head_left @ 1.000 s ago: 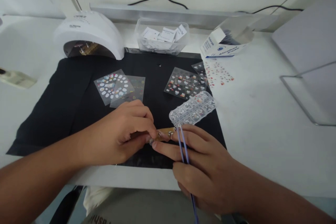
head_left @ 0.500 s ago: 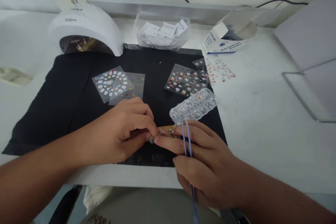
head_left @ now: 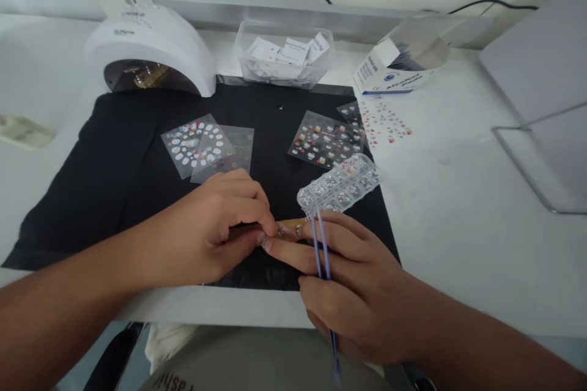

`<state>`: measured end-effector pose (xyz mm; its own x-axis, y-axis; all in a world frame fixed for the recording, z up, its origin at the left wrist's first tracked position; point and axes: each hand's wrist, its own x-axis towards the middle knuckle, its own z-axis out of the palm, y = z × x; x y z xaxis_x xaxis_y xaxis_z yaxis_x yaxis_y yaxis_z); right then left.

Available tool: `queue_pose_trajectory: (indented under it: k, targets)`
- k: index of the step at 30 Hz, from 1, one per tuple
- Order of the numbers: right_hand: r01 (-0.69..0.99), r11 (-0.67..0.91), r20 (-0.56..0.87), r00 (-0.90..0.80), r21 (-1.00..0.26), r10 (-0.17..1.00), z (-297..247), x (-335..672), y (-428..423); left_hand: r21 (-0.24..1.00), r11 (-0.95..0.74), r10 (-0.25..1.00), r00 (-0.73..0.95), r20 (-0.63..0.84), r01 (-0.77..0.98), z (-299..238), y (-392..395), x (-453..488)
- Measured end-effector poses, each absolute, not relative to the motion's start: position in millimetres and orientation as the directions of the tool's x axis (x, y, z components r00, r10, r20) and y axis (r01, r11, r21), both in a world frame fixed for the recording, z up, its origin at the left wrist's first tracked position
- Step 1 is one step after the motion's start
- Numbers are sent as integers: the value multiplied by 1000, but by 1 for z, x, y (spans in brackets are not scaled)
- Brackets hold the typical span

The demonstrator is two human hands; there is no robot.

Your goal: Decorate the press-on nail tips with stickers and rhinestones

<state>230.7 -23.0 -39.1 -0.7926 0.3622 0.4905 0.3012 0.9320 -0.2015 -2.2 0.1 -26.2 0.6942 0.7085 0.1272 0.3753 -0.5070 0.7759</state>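
Our left hand (head_left: 213,220), at the lower centre of the frame, is drawn to a narrow pinch, thumb and forefinger close together at the left end of a tiny pinkish piece (head_left: 287,233); the fingertips cover the contact, so we cannot tell exactly what they grip; the piece carries silvery glints, looks glossy and uneven, and lies just in front of a slim tan strip (head_left: 293,222); finer detail is too small to make out.

Our right hand (head_left: 355,281), lower right of centre, holds lavender tweezers (head_left: 323,244) slanting across its fingers, their two slender arms slightly parted, while its forefinger reaches to the piece's left end.

Just above it we see a clear rhinestone case (head_left: 339,186), its two rows of compartments filled with sparkling bits; the case lies on a black mat (head_left: 123,177); sticker sheets (head_left: 198,145) overlap at centre left; a white nail lamp (head_left: 151,36) stands upper left.
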Motion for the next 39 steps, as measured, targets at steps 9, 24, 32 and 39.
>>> queue_pose_trajectory:
  k: [9, 24, 32, 39]
  targets:
    - [301, 943, 451, -828, -142, 332, -41, 225, -22, 778, -506, 715, 685, 137, 372, -29, 1, -2]
    - [337, 922, 697, -615, -188, 368, -35, 244, -19, 745, -528, 710, 693, 124, 408, -28, -2, -2]
    - [337, 920, 717, -589, -201, 373, -34, 240, -17, 719, -546, 708, 696, 121, 431, -29, -2, -3]
    - [296, 927, 755, -546, -230, 362, -37, 239, -9, 676, -567, 720, 681, 131, 470, -27, -5, -2]
